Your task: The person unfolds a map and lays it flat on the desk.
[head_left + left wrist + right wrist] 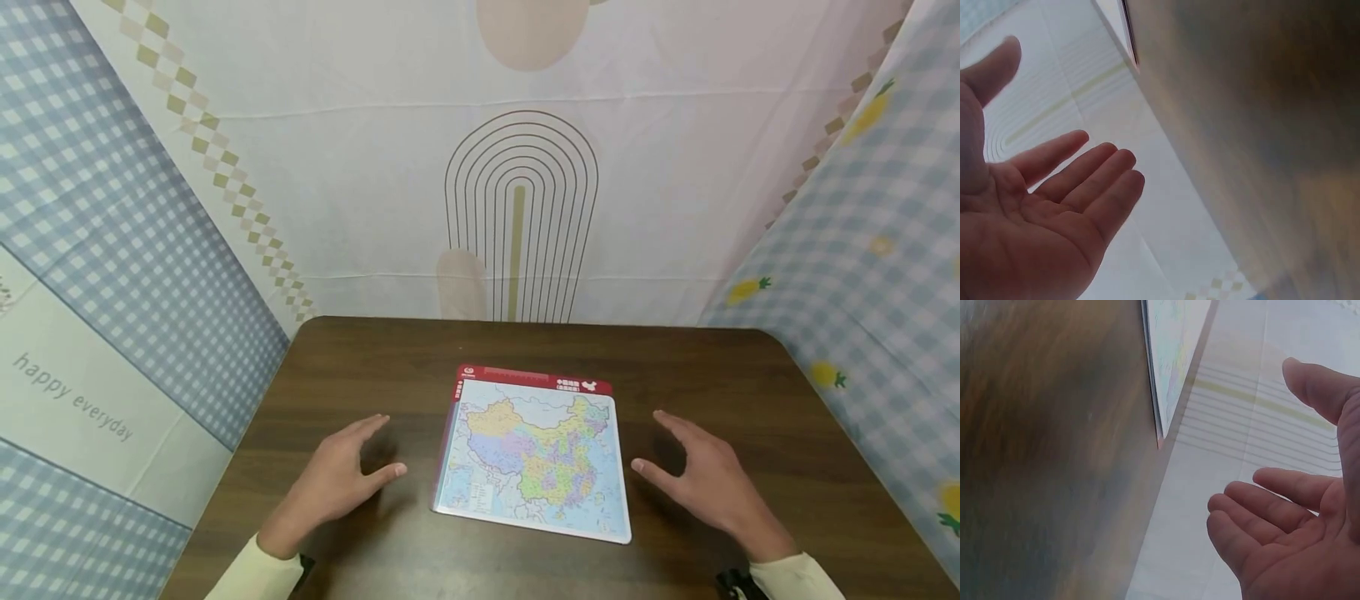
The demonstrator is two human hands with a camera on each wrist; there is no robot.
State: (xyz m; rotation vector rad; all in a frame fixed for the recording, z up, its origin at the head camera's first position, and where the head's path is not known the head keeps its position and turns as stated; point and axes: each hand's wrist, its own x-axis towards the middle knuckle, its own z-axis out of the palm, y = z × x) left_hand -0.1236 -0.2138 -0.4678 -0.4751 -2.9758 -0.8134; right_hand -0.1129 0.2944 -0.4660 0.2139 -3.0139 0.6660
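Head view, nearest first: two pale cream sleeves, the left one (258,573) and the right one (797,579), come in from the bottom edge, each with a dark piece at the wrist. Beyond them the left hand (330,479) and the right hand (712,483) hang over a brown wood-grain table (330,367), both well spread, thumbs apart from the other fingers, and neither has hold of anything. The wrist views agree: each palm is bare, with the four fingers lightly bent. Between the hands, flat on the table, lies a map board (532,458) with rounded corners, turned slightly askew. The right thumb is just beside its right edge; the left thumb stands a little farther from its left edge. The board carries a coloured map in yellow, lilac, green and blue, with a red strip (517,377) along its far side bearing small white print. Behind the table's far edge hangs a whitish cloth (360,200) printed with nested arches, flanked by a blue checked cloth (172,192) reading "happy everyday" at left and a checked cloth with yellow fruit (862,275) at right.
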